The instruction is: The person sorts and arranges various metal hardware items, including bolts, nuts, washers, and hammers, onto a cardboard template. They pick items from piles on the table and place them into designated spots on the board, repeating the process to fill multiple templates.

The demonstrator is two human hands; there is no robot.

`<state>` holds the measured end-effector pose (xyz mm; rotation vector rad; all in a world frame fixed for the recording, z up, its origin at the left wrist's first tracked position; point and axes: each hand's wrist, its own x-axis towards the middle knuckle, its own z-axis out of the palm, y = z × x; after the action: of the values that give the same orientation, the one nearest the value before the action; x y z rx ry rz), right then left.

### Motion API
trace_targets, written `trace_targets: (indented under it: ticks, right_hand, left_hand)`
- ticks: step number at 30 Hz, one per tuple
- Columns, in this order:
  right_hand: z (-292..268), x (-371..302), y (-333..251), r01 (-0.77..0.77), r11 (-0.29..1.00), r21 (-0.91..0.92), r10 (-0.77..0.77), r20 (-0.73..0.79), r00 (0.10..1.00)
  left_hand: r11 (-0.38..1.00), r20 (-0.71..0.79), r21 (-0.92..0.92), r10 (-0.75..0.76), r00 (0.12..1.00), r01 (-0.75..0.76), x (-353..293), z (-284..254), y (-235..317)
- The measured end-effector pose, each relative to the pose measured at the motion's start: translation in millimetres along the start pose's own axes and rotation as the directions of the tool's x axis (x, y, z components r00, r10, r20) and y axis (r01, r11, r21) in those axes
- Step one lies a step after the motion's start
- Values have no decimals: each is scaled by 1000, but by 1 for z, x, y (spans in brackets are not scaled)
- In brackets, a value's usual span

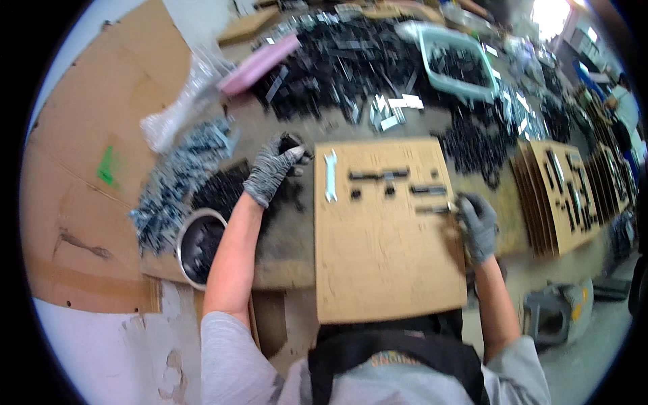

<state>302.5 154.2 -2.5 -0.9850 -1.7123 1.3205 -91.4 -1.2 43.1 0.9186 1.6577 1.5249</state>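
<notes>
The left grip (275, 169) curled beside the cardboard sheet (388, 270), its hold unclear, while the right grip (478, 226) seemed to pinch a thin rod (430, 210) there, the layout apparently partly done: wrench (331, 177) and black pieces (368, 175) occupied only the upper half.

Near us lies matt cardboard (385, 263), bearing a smooth metal wrench (330, 177); far left — crinkled, glossy plastic film (169, 121); far right — a smooth plastic basin (466, 92); our left glove (272, 169) looks like rough knitted cloth.
</notes>
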Motion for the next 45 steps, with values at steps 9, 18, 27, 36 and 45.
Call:
trace_targets:
  ticks: [9, 18, 27, 36, 45]
  right_hand:
    - [71, -90, -48, -113, 993, 24, 61, 719, 692]
    - [64, -128, -39, 632, 715, -298, -261, 725, 637]
    - [72, -135, -27, 676, 700, -229, -370, 694, 618]
    - [69, -135, -26, 698, 661, -278, -337, 721, 606]
    - [64, 0, -60, 545, 744, -386, -272, 570, 775]
  left_hand:
    - [991, 218, 128, -53, 975, 25, -198, 127, -14]
    - [698, 185, 705, -18, 983, -120, -253, 101, -18]
    - [637, 219, 743, 57, 974, -204, -252, 106, -32]
    - [566, 293, 781, 43, 955, -265, -242, 110, -18]
    - [742, 159, 664, -254, 954, 87, -224, 83, 2]
